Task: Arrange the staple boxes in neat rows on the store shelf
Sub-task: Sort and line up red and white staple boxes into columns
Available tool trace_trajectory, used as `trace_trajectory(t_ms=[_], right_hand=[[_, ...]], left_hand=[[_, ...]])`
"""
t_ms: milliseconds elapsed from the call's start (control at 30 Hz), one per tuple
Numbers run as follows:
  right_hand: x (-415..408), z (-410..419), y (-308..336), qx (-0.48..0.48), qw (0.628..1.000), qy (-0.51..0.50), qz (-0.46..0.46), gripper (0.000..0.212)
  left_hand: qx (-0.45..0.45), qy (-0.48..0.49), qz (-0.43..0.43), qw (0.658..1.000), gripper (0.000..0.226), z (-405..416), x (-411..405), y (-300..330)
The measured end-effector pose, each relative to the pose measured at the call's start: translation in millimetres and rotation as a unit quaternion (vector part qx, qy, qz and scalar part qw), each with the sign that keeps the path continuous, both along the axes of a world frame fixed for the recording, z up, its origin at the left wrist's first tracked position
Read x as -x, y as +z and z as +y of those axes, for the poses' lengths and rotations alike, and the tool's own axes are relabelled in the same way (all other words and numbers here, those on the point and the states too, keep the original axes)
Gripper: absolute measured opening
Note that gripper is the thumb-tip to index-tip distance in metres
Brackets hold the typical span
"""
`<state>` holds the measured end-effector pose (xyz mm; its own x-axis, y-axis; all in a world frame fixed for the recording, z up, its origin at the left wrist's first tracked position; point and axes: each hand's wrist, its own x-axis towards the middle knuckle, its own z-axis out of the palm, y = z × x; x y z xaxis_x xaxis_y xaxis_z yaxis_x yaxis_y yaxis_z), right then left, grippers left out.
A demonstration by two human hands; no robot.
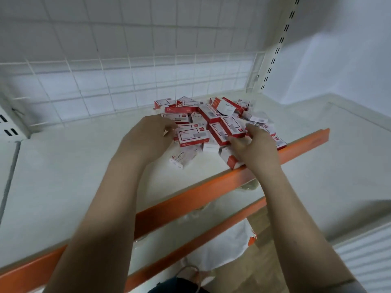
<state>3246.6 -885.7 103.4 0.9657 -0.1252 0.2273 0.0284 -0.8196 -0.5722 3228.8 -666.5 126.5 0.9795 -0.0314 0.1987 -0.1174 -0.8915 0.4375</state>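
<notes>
I see staple boxes (213, 123) heaped in loose red-and-white pile on white shelf (63, 176), toward its right end, near orange front edge (190, 199). My left hand (148, 138) rests at pile's left side, grip curled, fingertips touching box; can't tell if holding. My right hand (256, 149) at pile's front right, fingers curled round box. Wire grid (127, 81) behind.

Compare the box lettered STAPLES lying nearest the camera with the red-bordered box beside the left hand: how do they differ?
The STAPLES box lies apart at the heap's near edge, showing a mostly white face with lettering; the red-bordered box sits within the pile, showing a white panel framed in red. The left hand touches the red-bordered box; nothing touches the STAPLES box. Both are small red-and-white cartons on the shelf, not yet in rows.
</notes>
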Motion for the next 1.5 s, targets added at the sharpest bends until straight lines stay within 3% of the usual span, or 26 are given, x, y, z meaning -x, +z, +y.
trace_trajectory(t_ms=[100, 367, 533, 667, 767, 1033, 1200, 1500], right_hand=[[-20.3, 2.6, -3.9, 0.010, 1.000, 0.010, -0.001, 0.066], [-37.1, -13.1, -8.8, -0.042, 0.998, 0.041, 0.011, 0.025], [-30.6, -33.6, -14.0, -0.079, 0.995, 0.057, 0.007, 0.035], [-22.1, -44.4, -10.1, -0.097, 0.992, 0.086, -0.005, 0.046], [-16.2, -48.7, -9.0, -0.105, 0.988, 0.109, -0.014, 0.046], [-2.1, -32.8, -5.4, -0.039, 0.977, 0.209, -0.036, 0.045], [20.2, 4.4, -10.7, -0.078, 0.950, 0.301, -0.006, 0.046], [79.2, 106.3, -7.8, -0.043, 0.922, 0.384, 0.005, 0.046]], left_hand=[[0.009, 0.025, -0.001, 1.000, 0.030, -4.0, 3.7, -1.6], [0.051, 0.057, 0.011, 0.997, 0.038, -12.4, 3.0, -5.8], [0.019, 0.030, 0.011, 0.999, 0.058, -29.8, -10.5, -12.6], [0.005, 0.048, -0.004, 0.999, 0.043, -40.3, -14.8, -19.1], [0.018, 0.101, -0.045, 0.994, 0.031, -44.0, -7.1, -22.8], [0.025, 0.274, -0.076, 0.958, 0.044, -22.4, 55.7, -34.9], [0.038, 0.339, -0.067, 0.938, 0.044, 1.1, 109.3, -39.3], [0.026, 0.427, -0.089, 0.899, 0.043, 85.5, 205.9, -36.0]])
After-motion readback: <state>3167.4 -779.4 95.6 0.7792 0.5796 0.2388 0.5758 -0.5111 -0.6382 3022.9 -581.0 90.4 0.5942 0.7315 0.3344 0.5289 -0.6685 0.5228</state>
